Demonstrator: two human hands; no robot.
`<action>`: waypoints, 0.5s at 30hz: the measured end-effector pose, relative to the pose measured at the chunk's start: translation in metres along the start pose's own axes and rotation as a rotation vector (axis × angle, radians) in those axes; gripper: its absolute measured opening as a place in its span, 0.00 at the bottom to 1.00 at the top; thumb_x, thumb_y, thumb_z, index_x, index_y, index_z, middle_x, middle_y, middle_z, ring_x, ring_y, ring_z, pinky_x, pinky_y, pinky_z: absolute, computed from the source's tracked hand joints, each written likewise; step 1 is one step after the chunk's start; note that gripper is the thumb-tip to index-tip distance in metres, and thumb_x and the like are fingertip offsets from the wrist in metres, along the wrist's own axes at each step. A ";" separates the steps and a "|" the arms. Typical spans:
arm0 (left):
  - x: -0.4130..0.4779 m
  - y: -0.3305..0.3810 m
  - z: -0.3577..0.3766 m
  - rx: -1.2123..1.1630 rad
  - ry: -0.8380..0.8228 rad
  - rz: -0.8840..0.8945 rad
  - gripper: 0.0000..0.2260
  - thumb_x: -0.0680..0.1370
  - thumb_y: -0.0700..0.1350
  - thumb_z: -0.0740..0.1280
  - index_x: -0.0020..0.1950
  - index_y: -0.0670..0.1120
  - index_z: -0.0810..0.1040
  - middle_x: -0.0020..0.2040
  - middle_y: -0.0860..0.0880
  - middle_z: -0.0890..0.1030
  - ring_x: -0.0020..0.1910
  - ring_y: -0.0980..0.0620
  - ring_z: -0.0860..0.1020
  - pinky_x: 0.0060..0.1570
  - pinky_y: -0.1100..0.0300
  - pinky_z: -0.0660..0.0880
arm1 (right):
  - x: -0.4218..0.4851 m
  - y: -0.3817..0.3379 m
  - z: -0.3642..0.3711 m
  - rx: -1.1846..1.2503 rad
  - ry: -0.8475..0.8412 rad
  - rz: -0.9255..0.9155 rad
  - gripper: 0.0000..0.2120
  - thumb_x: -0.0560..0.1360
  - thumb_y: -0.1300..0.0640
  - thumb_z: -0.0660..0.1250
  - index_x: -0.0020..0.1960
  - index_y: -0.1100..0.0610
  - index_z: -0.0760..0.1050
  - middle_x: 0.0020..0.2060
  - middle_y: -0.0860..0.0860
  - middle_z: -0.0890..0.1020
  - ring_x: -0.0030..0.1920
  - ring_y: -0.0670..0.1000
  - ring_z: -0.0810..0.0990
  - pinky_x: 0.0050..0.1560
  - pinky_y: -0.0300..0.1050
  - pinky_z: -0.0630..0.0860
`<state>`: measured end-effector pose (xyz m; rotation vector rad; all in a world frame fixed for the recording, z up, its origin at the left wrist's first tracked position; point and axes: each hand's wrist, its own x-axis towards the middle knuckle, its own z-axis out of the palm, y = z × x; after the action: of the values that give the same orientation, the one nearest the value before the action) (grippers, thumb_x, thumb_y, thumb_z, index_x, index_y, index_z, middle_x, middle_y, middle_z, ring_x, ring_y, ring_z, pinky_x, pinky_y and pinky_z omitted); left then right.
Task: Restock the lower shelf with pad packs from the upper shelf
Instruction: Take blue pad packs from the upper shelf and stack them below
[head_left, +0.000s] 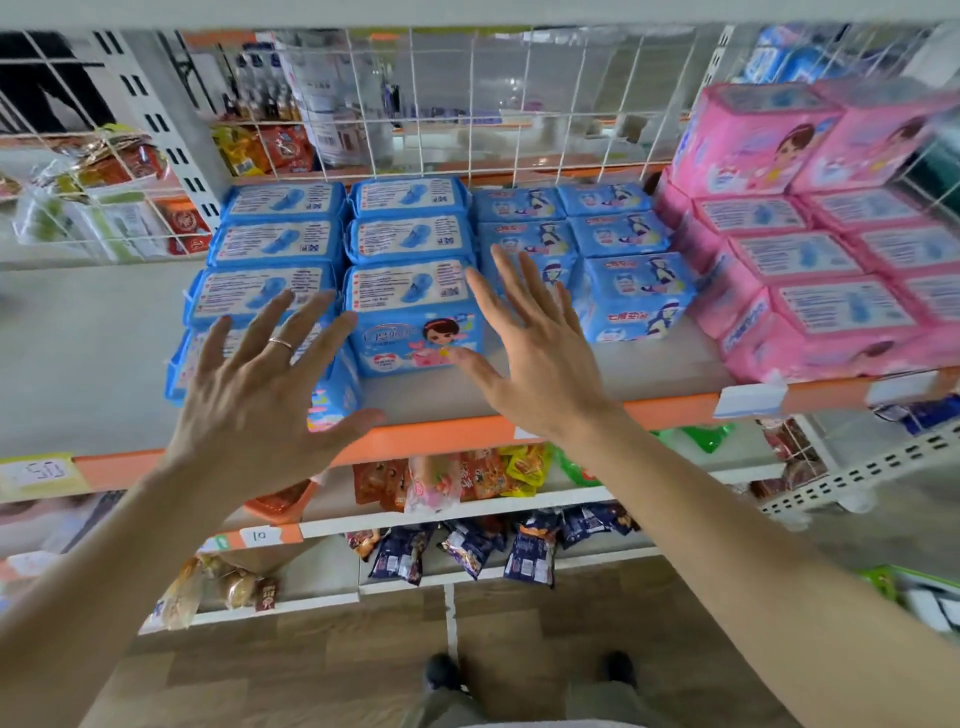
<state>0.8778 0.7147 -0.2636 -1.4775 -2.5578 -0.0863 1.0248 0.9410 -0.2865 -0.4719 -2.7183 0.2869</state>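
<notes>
1. Left hand (254, 384): released, fingers fanned wide, a ring (282, 343) on one finger, gripping nothing. It sits in front of the left column of blue packs (270, 241). Contact with them cannot be told.
2. Right hand (540, 364): also released and spread. Its thumb is at the right front corner of the front pack (410, 332); touching or just short, unclear.
3. The front pack stands between the two hands, just behind the shelf edge (452, 434), with more blue packs lined up behind it.
4. Handling, as a guess:
   - Soft film wrap over padding, so light and squashy, with a slick skin.
   - Best taken by its two short sides between the palms, or from above with the fingers over the back edge.
   - A hard squeeze would dent it rather than break it.
   - Neighbours sit tight against it, so one may drag along.
5. Smaller blue packs (618, 234) are partly behind the right fingers. Pink packs (810, 254) further right are blurred and cut off by the frame.
6. Hidden or unclear:
   - The front-left pack is mostly covered by the left hand.
   - Print on the packs is unreadable.
   - Shelves below show only snack bags (467, 551), so the restocking spot is not visible.
   - Goods behind the wire grid (519, 104) are hazy.
</notes>
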 end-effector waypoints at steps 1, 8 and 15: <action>0.001 0.010 -0.003 -0.011 0.009 0.006 0.43 0.73 0.77 0.45 0.79 0.52 0.62 0.80 0.49 0.62 0.79 0.43 0.61 0.73 0.34 0.59 | -0.008 0.006 -0.007 0.006 0.002 0.009 0.36 0.79 0.32 0.49 0.81 0.47 0.48 0.81 0.50 0.46 0.81 0.53 0.42 0.79 0.58 0.44; 0.023 0.112 -0.015 -0.041 0.037 0.075 0.42 0.73 0.76 0.47 0.79 0.50 0.64 0.80 0.48 0.61 0.79 0.42 0.59 0.73 0.32 0.57 | -0.073 0.074 -0.067 0.018 0.132 0.049 0.36 0.79 0.34 0.53 0.81 0.49 0.53 0.81 0.50 0.50 0.81 0.54 0.47 0.78 0.62 0.51; 0.065 0.249 -0.007 -0.015 0.016 0.196 0.42 0.73 0.77 0.48 0.80 0.54 0.59 0.82 0.49 0.56 0.80 0.41 0.55 0.72 0.30 0.56 | -0.141 0.183 -0.125 -0.034 0.180 0.153 0.35 0.79 0.35 0.54 0.81 0.50 0.54 0.81 0.50 0.51 0.81 0.53 0.46 0.78 0.63 0.51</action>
<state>1.0625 0.8942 -0.2552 -1.7166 -2.3895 -0.0897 1.2492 1.0757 -0.2647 -0.6831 -2.5200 0.2265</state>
